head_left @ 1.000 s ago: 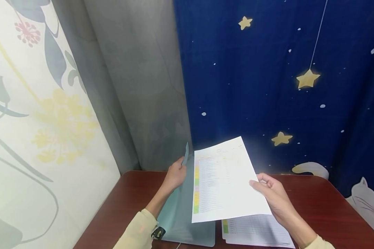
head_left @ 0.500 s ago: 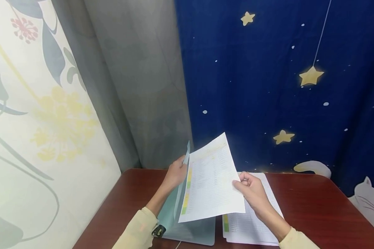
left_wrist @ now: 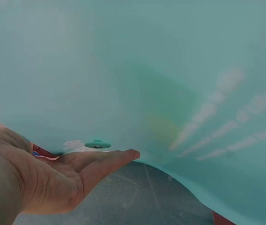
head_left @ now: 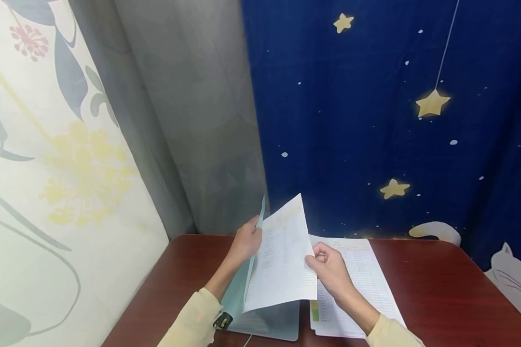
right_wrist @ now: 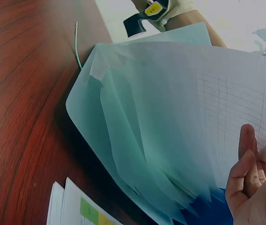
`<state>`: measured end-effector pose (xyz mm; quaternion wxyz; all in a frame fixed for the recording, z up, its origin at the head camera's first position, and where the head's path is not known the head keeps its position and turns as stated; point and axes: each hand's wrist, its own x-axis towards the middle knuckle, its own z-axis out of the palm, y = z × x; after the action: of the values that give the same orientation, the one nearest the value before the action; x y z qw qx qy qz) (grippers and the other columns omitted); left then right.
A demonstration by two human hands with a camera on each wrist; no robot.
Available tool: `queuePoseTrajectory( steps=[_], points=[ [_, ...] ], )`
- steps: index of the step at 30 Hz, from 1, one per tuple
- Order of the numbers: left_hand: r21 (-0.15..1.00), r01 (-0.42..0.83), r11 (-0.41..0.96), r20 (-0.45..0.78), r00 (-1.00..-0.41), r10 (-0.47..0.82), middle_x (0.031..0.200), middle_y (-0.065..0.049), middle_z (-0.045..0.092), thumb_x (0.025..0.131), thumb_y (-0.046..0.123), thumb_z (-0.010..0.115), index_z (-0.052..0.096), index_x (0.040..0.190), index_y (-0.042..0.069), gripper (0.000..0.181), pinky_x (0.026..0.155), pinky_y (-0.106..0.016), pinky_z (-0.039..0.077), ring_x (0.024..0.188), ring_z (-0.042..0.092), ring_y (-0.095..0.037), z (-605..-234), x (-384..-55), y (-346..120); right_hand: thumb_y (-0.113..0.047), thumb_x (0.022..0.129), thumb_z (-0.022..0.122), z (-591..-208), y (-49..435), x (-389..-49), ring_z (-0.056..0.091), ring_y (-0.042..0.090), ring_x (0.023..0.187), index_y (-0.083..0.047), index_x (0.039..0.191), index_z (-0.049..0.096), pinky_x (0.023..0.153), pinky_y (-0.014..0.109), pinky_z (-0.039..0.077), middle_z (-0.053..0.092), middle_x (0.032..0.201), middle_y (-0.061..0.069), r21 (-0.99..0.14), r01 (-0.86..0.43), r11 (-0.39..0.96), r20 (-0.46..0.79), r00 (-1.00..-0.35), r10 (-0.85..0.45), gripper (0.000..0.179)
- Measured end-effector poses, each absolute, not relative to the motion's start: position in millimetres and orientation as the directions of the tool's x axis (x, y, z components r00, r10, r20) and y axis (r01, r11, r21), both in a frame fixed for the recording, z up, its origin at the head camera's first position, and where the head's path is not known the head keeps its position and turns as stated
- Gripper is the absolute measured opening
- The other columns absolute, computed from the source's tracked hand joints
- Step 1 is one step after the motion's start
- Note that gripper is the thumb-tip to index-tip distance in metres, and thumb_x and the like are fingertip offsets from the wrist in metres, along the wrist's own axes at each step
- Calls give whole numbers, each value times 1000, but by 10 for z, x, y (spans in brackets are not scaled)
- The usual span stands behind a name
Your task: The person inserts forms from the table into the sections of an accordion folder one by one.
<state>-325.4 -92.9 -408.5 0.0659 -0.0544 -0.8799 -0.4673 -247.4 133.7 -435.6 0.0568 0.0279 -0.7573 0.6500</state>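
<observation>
My left hand (head_left: 246, 241) pinches the raised cover edge of a teal translucent plastic document folder (head_left: 278, 324). In the left wrist view its thumb side is hidden behind the teal sheet (left_wrist: 123, 61). My right hand (head_left: 333, 272) pinches the right edge of a printed paper sheet (head_left: 282, 270), with thumb in front and fingers behind. The sheet is tilted, and its left edge lies inside the folder's opening. Several thin teal layers (right_wrist: 123, 122) fan out below the paper in the right wrist view.
A stack of printed sheets (head_left: 358, 289) with coloured row marks lies right of the folder on the dark red wooden table (head_left: 434, 289). A thin cord (right_wrist: 77, 47) sticks out from the folder's edge. Curtains (head_left: 373, 120) hang behind the table.
My right hand has moved left with the sheet, bringing its left edge into the folder and uncovering the paper stack. The left hand keeps holding the cover nearly in place.
</observation>
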Motion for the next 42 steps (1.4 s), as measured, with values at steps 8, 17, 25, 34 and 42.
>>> queuePoseTrajectory(
  steps=[8, 17, 25, 34, 42],
  points=[
    [811, 167, 561, 180, -983, 32, 163, -24, 46, 109, 17, 38, 39, 162, 2, 56, 109, -55, 45, 147, 49, -41, -4095, -3276, -941, -10, 97, 64, -4418, 1147, -2540, 60, 15, 52, -3, 93, 61, 51, 25, 43, 71, 63, 7, -989, -109, 104, 107, -994, -26, 9],
    [811, 132, 569, 158, -987, 4, 161, -25, 49, 107, 15, 40, 36, 164, 8, 58, 89, -54, 50, 126, 59, -39, -4058, -3269, -906, -7, 95, 65, -4460, 973, -2575, 57, 12, 55, -3, 92, 63, 47, 22, 34, 72, 66, 5, -981, -112, 161, 112, -994, -14, 5],
    [817, 131, 562, 155, -988, 5, 158, -24, 52, 108, 17, 40, 39, 162, 6, 56, 111, -58, 47, 132, 60, -39, -4064, -3251, -889, -8, 94, 67, -4503, 845, -2602, 64, 12, 58, -4, 91, 63, 49, 22, 39, 76, 70, 8, -971, -146, 191, 141, -989, -37, 7],
    [807, 135, 574, 165, -986, 0, 158, -25, 52, 108, 17, 42, 42, 161, 6, 54, 110, -60, 49, 136, 58, -43, -4076, -3272, -890, -11, 91, 72, -4523, 722, -2607, 56, 8, 54, -8, 85, 64, 49, 21, 35, 71, 62, 2, -933, -207, 293, 210, -978, -24, 11],
    [767, 135, 627, 185, -983, -14, 159, -20, 54, 107, 19, 42, 45, 160, 8, 54, 101, -54, 52, 131, 61, -37, -4063, -3277, -862, -20, 88, 76, -4522, 593, -2606, 45, 6, 49, -18, 74, 62, 48, 24, 33, 52, 55, -8, -847, -245, 473, 298, -954, 41, 20]
  ],
)
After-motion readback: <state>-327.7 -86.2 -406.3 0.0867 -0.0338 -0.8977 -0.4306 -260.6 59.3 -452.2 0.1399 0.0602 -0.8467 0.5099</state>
